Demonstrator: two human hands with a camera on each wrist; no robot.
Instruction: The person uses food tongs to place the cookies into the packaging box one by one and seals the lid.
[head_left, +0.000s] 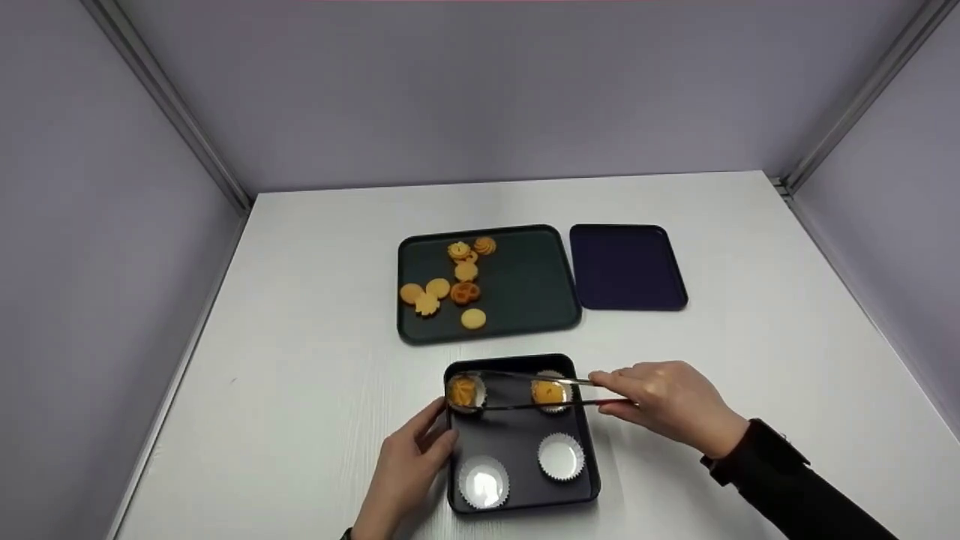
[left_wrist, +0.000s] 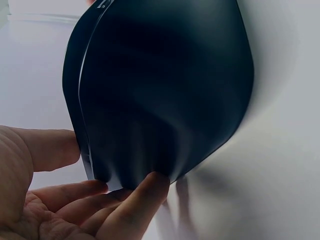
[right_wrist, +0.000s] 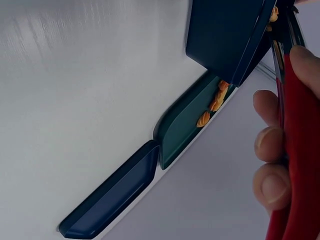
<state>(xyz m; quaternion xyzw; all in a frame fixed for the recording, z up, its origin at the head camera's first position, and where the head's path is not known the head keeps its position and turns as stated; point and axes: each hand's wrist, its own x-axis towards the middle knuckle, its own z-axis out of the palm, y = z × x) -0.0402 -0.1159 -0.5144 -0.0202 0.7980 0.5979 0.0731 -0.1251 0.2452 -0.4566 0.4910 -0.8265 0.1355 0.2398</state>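
Observation:
My right hand (head_left: 667, 397) grips a pair of tongs (right_wrist: 300, 125) with red handles. The arms of the tongs reach left across a dark, deep pan (head_left: 517, 435), and their tips are at a piped cookie (head_left: 463, 390) in the far-left paper cup. Another cookie (head_left: 549, 392) sits in the far-right paper cup, partly behind the tongs. Two paper cups in the near half hold nothing: the near-left cup (head_left: 484, 482) and the near-right cup (head_left: 561, 457). My left hand (head_left: 409, 457) holds the pan's left side, thumb at the rim and fingers against the outer wall (left_wrist: 160, 100).
Beyond the pan lies a green tray (head_left: 525, 289) with several cookies (head_left: 465, 292) of different shapes, mostly on its left half. A flat navy tray (head_left: 626, 266) lies just right of it. Panels (head_left: 480, 90) enclose the white table (head_left: 300, 300) at the back and sides.

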